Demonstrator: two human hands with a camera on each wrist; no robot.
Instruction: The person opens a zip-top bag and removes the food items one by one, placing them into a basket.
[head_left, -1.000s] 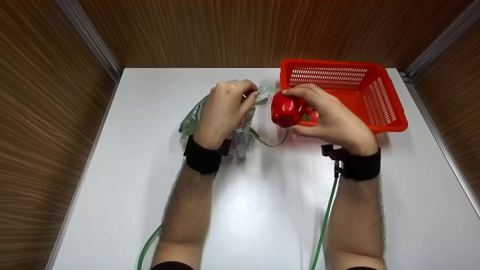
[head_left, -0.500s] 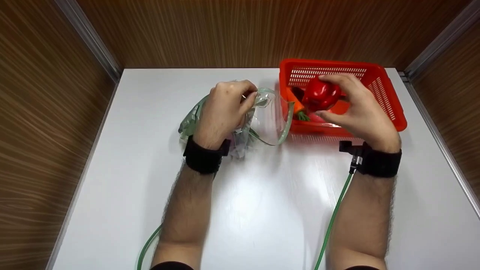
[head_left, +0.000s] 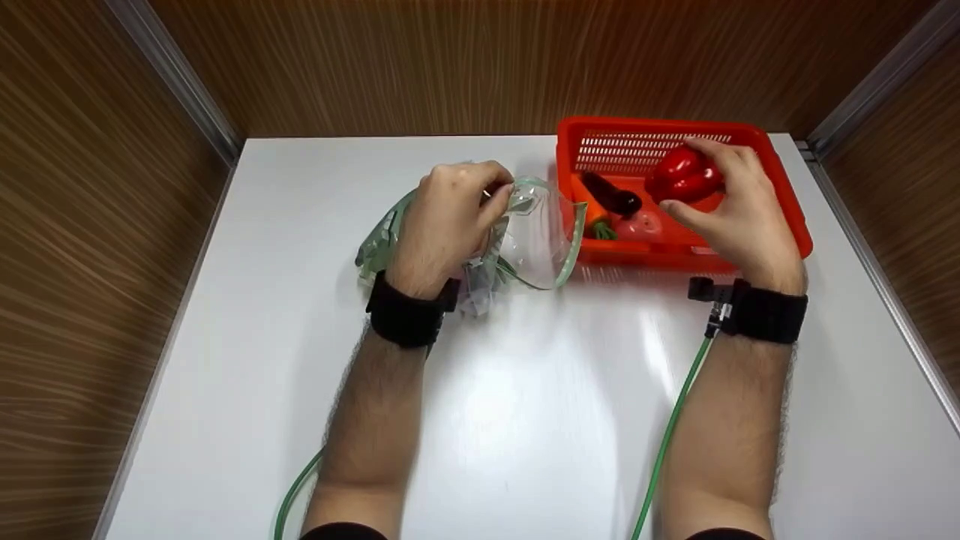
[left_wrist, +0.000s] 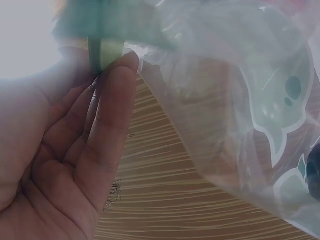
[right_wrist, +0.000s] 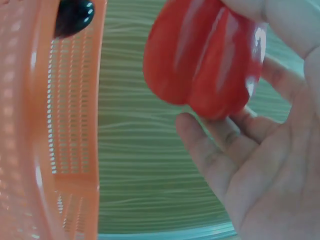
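At the upper right of the head view, the right hand (head_left: 739, 214) grasps one glossy, lobed red pepper (head_left: 684, 175), fingers curled round it, holding it over the far right part of a red plastic basket (head_left: 780, 206) with slotted mesh walls. Inside the basket lie one dark, shiny eggplant (head_left: 611, 195), one orange carrot (head_left: 590, 212) with a green top, and one red tomato (head_left: 646, 223). Left of centre, the left hand (head_left: 450, 221) pinches the rim of one thin, crinkled clear plastic bag (head_left: 536, 240) with a green edge, lying on the smooth white table (head_left: 480, 420).
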